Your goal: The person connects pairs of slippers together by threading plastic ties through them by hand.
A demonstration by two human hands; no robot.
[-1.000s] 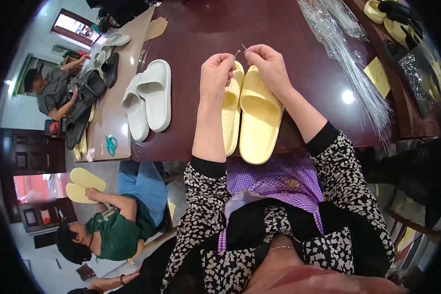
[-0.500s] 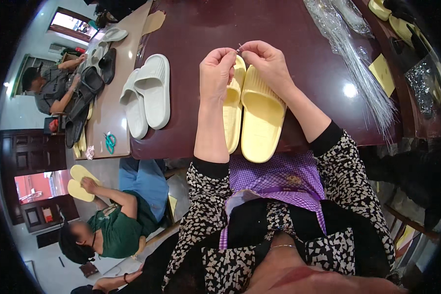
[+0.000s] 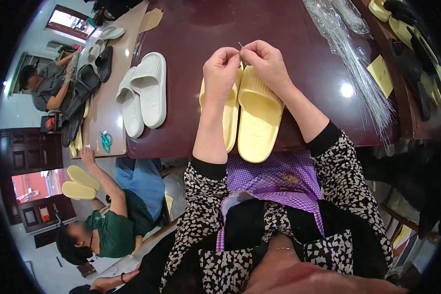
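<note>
A pair of yellow slippers lies in front of me at the table edge, toe ends away from me: the right slipper shows nearly whole, the left slipper is partly covered by my forearm. Over their toe ends, my left hand and my right hand meet in a fingertip pinch. Between them is a thin pale strip, its tip poking up; the rest is hidden by my fingers, so whether it runs through the slippers cannot be seen.
White slippers lie to the left. A bundle of thin clear strands and yellow paper lie right. Teal scissors rest on the adjoining table. One co-worker holds yellow slippers; another sits behind dark slippers.
My hands stay pinched together, with small finger shifts. The strip's tip now points up. The co-worker in green has lowered the yellow slippers and reached one hand to the adjoining table.
</note>
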